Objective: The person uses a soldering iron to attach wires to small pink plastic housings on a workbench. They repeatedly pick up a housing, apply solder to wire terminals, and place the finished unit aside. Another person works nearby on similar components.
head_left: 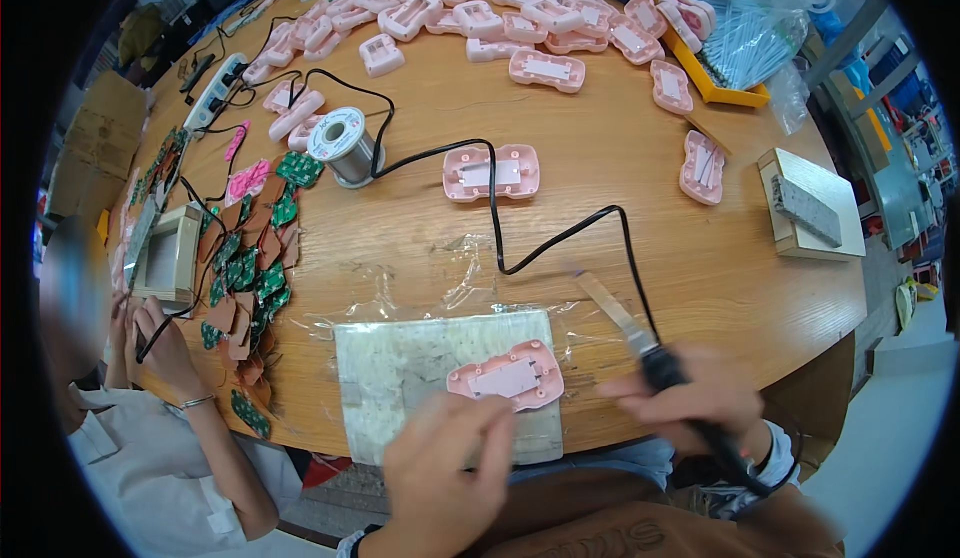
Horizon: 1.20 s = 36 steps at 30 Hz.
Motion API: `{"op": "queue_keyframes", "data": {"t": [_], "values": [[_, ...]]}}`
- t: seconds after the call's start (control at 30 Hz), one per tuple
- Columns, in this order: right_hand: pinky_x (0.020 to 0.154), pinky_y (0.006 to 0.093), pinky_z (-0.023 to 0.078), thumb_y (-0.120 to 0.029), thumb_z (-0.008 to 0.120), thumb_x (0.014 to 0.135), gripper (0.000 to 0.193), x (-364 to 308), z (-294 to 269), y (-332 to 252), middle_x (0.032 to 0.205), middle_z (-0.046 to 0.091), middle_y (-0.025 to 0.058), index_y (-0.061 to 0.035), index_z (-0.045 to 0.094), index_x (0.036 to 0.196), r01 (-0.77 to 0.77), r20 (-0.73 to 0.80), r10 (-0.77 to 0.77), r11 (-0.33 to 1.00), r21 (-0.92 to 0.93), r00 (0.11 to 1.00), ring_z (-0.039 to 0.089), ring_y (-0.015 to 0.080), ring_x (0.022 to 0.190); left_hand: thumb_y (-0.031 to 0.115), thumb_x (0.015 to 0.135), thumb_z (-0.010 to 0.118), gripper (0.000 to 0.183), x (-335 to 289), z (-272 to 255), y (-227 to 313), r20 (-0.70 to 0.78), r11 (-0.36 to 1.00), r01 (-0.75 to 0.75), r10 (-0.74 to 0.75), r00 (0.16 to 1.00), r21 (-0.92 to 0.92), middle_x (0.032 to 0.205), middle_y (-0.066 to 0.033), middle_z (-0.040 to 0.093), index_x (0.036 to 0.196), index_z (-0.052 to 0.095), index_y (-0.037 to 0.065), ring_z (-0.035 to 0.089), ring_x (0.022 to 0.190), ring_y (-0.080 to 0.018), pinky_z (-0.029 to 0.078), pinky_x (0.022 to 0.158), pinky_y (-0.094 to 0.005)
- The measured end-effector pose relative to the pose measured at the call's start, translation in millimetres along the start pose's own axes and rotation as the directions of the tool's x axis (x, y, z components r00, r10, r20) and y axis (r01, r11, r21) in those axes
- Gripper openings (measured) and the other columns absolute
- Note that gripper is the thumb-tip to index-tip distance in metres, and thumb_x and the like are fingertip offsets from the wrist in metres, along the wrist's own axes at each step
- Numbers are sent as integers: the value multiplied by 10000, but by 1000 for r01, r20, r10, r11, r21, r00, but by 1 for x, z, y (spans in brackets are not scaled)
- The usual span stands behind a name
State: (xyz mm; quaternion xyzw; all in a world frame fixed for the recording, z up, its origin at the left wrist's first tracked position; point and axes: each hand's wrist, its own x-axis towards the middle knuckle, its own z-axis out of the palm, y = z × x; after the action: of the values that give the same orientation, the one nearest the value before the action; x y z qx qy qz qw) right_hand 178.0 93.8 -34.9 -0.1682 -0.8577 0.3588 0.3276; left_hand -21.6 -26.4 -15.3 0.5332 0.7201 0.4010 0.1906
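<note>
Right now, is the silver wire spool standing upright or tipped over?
Upright: the spool stands on end, its round white-rimmed disc facing up.

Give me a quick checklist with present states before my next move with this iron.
1. Soldering iron gripped in the right hand: ok.
2. Iron's metal end apart from the near pink shell: ok.
3. That shell resting on the white mat: ok.
4. Left hand steadying the shell: cannot tell; the fingers overlap its near edge in the picture, but contact isn't clear.
5. Black cord clear of other parts: not ok; it crosses the middle shell.
6. Iron hot: cannot tell.
</note>
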Motion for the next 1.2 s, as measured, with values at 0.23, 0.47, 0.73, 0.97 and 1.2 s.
{"op": "queue_keyframes", "data": {"t": [0.23, 0.47, 0.73, 0.97, 1.2], "values": [[564, 276, 449, -325, 730, 834, 478, -19, -7, 8, 858, 621, 121, -32, 499, 1133, -74, -418, 204, 949, 305, 885, 581, 177, 615, -41, 735, 708, 107, 5, 15, -23, -35, 998, 57, -58, 998, -20, 796, -73, 553, 828, 659, -19, 555, 679, -133, 433, 567, -236], [509, 257, 367, -153, 806, 725, 420, -31, -8, 3, 570, 501, 46, -45, 462, 942, -221, -289, 414, 825, 520, 863, 480, 131, 536, -63, 720, 692, 107, 9, 28, -26, -15, 989, 132, -133, 991, -71, 880, -103, 588, 798, 626, -29, 589, 747, -153, 479, 629, -238], [449, 273, 289, -16, 762, 694, 336, -32, 0, 12, 601, 509, 54, -40, 502, 906, -235, -158, 365, 818, 526, 918, 409, 119, 501, -34, 746, 706, 150, 7, 25, -22, -79, 999, 44, -46, 996, -32, 918, -119, 626, 872, 638, 10, 593, 736, -234, 484, 628, -293], [422, 280, 267, 16, 735, 691, 309, -29, 2, 16, 569, 487, 37, -33, 507, 893, -197, -125, 271, 886, 419, 954, 397, 117, 464, -58, 730, 710, 169, 6, 28, -18, -126, 997, -69, 72, 989, 28, 918, -127, 628, 869, 626, -16, 601, 749, -237, 497, 635, -305], [418, 284, 265, 15, 727, 690, 288, -24, 4, 19, 541, 503, 48, -33, 523, 888, -154, -135, 232, 888, 433, 963, 391, 123, 434, -64, 734, 706, 166, 7, 30, -20, -130, 999, -44, 43, 991, 1, 898, -130, 629, 871, 624, -20, 602, 725, -229, 498, 611, -295]]}}
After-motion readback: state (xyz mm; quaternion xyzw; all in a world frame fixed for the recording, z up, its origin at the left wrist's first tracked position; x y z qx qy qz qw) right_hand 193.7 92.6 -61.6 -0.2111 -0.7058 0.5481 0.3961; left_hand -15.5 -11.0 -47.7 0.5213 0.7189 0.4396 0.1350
